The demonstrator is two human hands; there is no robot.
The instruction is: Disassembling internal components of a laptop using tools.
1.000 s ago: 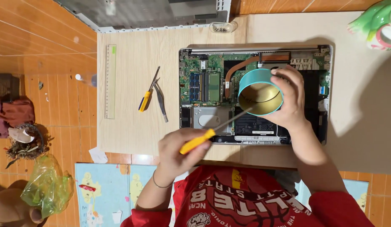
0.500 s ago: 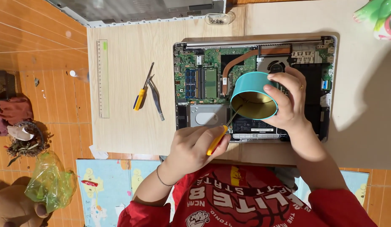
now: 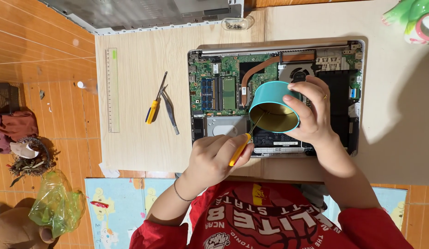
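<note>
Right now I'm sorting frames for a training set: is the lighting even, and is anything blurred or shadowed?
Head view: sharp overall, no motion blur on the left hand or its yellow-handled screwdriver; a broad soft shadow darkens the table right of the opened laptop; the right hand tilts a teal cup, its gold inside catching mild glare; light falls unevenly, brighter on the left.

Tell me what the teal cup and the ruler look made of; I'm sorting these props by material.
The teal cup in the right hand looks like metal or coated plastic: matte teal outside, shiny gold inside. The ruler looks like clear plastic, since the wooden board shows through it.
</note>
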